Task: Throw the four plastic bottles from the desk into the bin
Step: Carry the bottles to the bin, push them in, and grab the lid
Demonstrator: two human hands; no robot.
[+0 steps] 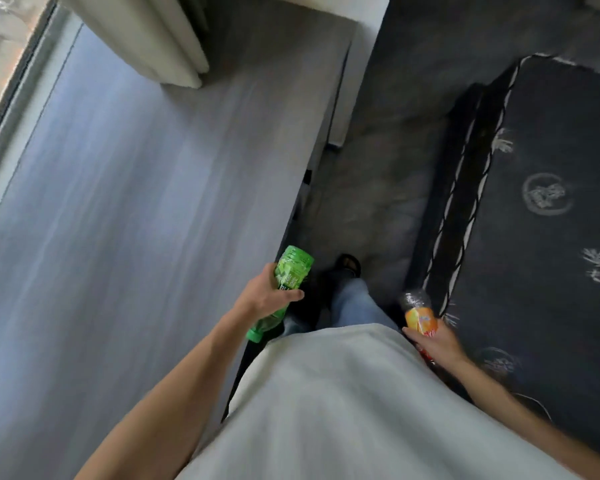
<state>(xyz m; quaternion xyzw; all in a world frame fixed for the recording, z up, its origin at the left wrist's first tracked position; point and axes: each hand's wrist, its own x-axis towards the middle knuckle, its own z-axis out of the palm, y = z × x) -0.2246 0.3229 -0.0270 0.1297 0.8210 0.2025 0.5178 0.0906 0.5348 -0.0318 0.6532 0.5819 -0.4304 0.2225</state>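
Left hand (264, 299) clamped around a green bottle (284, 282) at lower centre, held tilted with cap down, just off the table (118, 202) edge. Right hand (437, 341) closed on an orange bottle (420, 315) at lower right, beside the dark bed (534, 202). No bin in view; no other bottles visible on the table. Narrow gap between table and bed: likely to knock a bottle against either edge mid-stride and loosen a grip. Blurred frame, so probably moving fast. Might also miss the throw if released before facing the bin.

You get daylight from the window (0, 81) at the counter's (136, 202) far-left edge; the right is dim, all motion-blurred, edges bowed.
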